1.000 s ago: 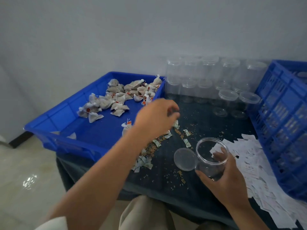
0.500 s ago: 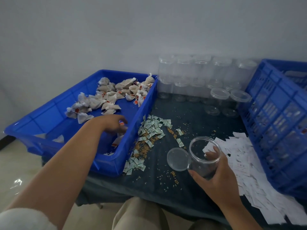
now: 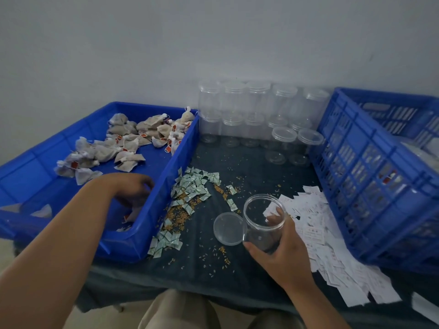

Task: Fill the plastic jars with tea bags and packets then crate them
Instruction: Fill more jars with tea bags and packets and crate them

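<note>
Well, the open jar is the thing to watch, clear plastic and empty. The right hand is wrapped around it from the near side, thumb on one wall and fingers showing through the other, and holds it tilted just above the dark-covered bench. Its lid lies flat on the bench right against the jar's left side. Further left of the jar, small green-and-white packets are strewn among spilled grain. Beyond those stands a shallow blue tray, with tea bags heaped at its far end. The left hand is down inside the tray's near corner, fingers bent over a lone tea bag there, though I cannot tell whether it actually grips it. To the right of the jar, white paper slips spread across the bench, and past them stands a tall blue crate. Behind the jar, against the wall, lidded jars are stacked in rows, all clear and empty.
</note>
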`<state>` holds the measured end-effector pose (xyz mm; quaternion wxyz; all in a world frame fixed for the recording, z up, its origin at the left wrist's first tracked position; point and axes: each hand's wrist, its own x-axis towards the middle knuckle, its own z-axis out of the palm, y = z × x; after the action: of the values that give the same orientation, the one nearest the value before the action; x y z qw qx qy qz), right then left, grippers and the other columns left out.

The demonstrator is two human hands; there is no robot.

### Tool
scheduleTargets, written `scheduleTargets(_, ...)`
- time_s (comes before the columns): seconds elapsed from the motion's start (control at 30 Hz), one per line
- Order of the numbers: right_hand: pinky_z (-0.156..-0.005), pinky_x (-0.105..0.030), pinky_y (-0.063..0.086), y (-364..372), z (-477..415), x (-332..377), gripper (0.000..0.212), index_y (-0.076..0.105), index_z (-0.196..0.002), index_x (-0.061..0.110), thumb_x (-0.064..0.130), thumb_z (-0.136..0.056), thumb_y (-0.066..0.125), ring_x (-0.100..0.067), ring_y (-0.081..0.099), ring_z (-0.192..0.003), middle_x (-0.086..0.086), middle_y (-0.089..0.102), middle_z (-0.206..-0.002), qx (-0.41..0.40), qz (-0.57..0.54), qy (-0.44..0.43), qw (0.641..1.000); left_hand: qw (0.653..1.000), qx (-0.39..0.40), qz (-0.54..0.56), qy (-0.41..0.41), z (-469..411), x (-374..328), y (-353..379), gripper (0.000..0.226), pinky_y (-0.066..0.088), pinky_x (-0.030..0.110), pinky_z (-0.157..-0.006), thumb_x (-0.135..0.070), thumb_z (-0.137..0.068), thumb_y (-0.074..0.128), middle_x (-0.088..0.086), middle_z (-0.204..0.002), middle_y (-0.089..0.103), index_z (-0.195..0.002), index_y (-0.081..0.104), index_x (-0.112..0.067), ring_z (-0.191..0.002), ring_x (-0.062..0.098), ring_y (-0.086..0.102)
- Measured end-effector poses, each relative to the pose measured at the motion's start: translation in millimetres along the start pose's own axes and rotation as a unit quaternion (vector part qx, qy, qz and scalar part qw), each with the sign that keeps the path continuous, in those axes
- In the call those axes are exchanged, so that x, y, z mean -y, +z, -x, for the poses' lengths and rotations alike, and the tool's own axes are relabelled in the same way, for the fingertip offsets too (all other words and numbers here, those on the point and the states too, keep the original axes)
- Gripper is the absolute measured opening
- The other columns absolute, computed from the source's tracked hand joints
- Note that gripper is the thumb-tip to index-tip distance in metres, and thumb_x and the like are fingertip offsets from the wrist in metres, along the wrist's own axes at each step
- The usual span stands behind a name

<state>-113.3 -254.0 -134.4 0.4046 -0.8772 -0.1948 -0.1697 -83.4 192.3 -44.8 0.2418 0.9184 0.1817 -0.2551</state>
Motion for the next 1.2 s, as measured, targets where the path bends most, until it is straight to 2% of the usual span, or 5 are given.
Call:
scheduleTargets(0.17, -0.092, -0.039, 0.063, 0.2, -0.6, -1.7, 0.110, 0.036, -0.152, 0.025, 0.072, -0.066, 0.086, -0.018, 0.070, -0.118, 0.001, 0.069, -0.134, -0.001, -0.003, -0.001, 1.000, 0.996, 0.088, 0.002, 0.001, 8.1, 0.6, 3.3, 0.053, 0.056, 0.030, -0.074, -0.002, -0.098, 0.065, 0.010, -0.126, 0.067, -0.140, 0.049, -0.030, -0.091, 0.024, 0.068)
scheduleTargets(0.33, -0.092, -0.027, 0.057, 1.6, -2.3, -1.5, 0.110, 0.036, -0.153, 0.026, 0.079, -0.066, 0.078, -0.013, 0.068, -0.118, 0.004, 0.068, -0.135, -0.001, -0.023, 0.008, 1.000, 0.989, 0.100, -0.109, -0.006, 13.2, -11.7, 6.6, 0.034, 0.040, 0.026, -0.055, -0.002, -0.100, 0.051, 0.007, -0.077, 0.074, -0.122, 0.064, -0.024, -0.054, 0.013, 0.052)
scheduleTargets(0.67, -0.089, 0.001, 0.040, 2.4, -2.5, -2.7, 0.111, 0.035, -0.153, 0.031, 0.083, -0.065, 0.076, -0.004, 0.065, -0.115, 0.009, 0.068, -0.133, 0.001, -0.036, 0.024, 0.999, 0.995, -0.079, 0.061, 0.027, 19.2, -14.1, -2.1, 0.025, 0.044, 0.033, -0.064, -0.028, -0.103, 0.059, 0.008, -0.084, 0.072, -0.098, 0.074, -0.009, -0.060, 0.013, 0.061)
scheduleTargets(0.93, -0.094, -0.029, 0.056, 2.2, -3.1, -4.2, 0.113, 0.039, -0.154, 0.023, 0.079, -0.066, 0.081, -0.016, 0.068, -0.120, 0.004, 0.067, -0.135, -0.005, -0.028, 0.028, 0.999, 0.931, -0.254, 0.234, 0.116, 19.5, -20.6, -7.4, 0.009, 0.054, 0.033, -0.069, -0.028, -0.094, 0.076, 0.011, -0.095, 0.076, -0.096, 0.072, -0.021, -0.071, 0.014, 0.071)
scheduleTargets(1.2, -0.087, -0.026, 0.056, 0.8, -3.5, -4.0, 0.111, 0.041, -0.152, 0.019, 0.075, -0.066, 0.081, -0.013, 0.068, -0.112, 0.010, 0.066, -0.127, -0.008, -0.028, 0.023, 0.999, 0.893, -0.300, 0.210, 0.262, 85.6, -89.5, -20.2, 0.001, 0.049, 0.027, -0.068, -0.042, -0.092, 0.073, -0.008, -0.086, 0.072, -0.092, 0.074, -0.043, -0.074, 0.005, 0.063)
